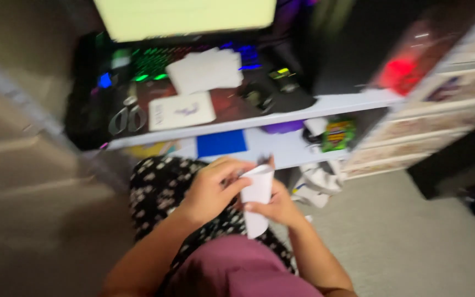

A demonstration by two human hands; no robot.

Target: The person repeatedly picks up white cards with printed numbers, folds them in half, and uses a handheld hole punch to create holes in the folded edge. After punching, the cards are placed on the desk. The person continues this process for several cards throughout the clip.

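Both hands meet over my lap and hold a small folded piece of white paper (258,198). My left hand (210,190) curls over its upper left edge, fingers bent against the paper. My right hand (277,206) grips it from the right and below. The paper stands roughly upright between them, above patterned black-and-white trousers (158,184). The picture is blurred by motion.
A white desk (347,102) ahead carries a lit monitor (185,16), a keyboard with coloured lights (152,60), a stack of white paper (204,70), a white card (181,111) and scissors (127,116). A blue sheet (221,143) lies on the lower shelf. Drawers (435,126) stand right.
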